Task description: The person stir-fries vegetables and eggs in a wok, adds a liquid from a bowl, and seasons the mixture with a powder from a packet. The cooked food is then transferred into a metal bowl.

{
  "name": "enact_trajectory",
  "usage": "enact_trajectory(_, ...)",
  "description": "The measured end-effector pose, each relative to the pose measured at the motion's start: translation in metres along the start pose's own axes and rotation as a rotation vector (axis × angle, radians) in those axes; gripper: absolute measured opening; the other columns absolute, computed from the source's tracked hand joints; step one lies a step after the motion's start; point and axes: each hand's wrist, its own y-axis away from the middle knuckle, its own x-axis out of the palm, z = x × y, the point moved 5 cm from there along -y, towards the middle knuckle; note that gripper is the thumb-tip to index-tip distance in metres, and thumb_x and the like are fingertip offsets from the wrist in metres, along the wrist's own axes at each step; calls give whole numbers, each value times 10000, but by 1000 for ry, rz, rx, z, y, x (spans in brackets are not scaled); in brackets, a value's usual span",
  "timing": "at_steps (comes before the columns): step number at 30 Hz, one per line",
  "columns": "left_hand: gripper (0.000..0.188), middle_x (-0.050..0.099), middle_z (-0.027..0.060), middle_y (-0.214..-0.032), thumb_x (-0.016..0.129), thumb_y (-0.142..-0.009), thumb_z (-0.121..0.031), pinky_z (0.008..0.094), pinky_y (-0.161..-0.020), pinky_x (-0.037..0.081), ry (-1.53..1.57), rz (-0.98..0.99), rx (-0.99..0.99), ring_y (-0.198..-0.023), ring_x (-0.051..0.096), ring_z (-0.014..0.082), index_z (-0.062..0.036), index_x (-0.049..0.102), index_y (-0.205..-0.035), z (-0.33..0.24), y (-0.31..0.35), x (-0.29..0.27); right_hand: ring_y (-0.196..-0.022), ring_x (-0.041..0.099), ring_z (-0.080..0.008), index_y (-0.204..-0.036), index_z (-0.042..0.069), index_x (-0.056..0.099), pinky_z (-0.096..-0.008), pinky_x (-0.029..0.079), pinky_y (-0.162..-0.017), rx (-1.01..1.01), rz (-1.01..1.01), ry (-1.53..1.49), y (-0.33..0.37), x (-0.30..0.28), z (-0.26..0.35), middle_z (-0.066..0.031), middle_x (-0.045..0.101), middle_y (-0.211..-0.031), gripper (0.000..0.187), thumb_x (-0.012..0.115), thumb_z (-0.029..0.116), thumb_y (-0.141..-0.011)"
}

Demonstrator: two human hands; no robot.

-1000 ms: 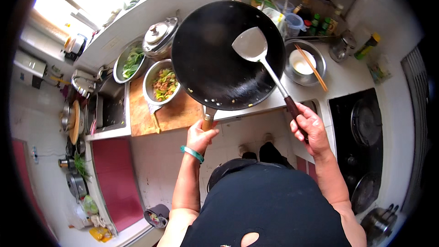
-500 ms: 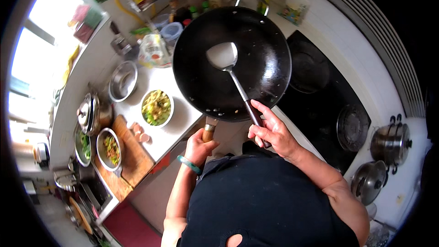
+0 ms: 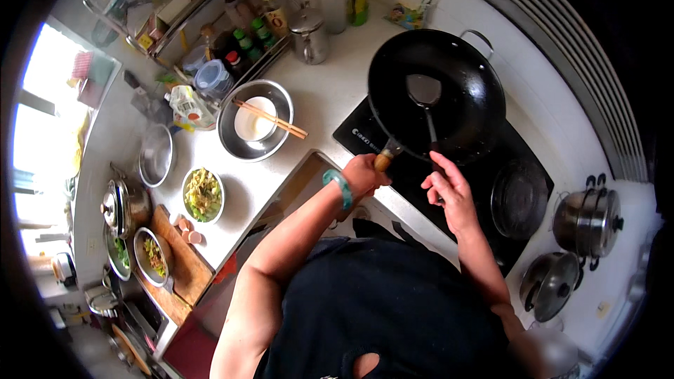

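A large black wok is at the left part of the black cooktop. My left hand, a green bangle on its wrist, is closed round the wok's wooden handle. In the wok rests the metal head of a spatula. Its dark handle runs down into my right hand, which is closed on it with the index finger stretched along it. Whether the wok touches the cooktop I cannot tell.
Left on the counter are a steel basin with a white bowl and chopsticks, a bowl of chopped vegetables, eggshells and a cutting board. Bottles and a steel pot stand behind. Lidded pots are at right.
The wok has moved right, from over the counter to the cooktop, with both hands following. The basin with the white bowl and the steel pot behind it have come into view.
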Motion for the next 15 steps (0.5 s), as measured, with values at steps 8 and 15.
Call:
enact_trajectory(8,241,574,63,-594,730,-674,-122,315,-422,461,-179,61,-78,-488,571,179,-25,602,-854,12,-54,18,-579,434,-24,-1352,101,456,-150,320,-493,56,-152,-19,-15,-36,-13,-9,569,-774,402,506,183,-962)
enact_trajectory(15,293,600,79,-638,750,-723,-173,322,-466,496,-39,124,-39,-528,610,195,14,581,-873,21,-54,19,-569,448,-47,-1432,139,322,-187,315,-483,77,-68,190,-19,-40,-10,-30,575,-778,512,511,193,-959)
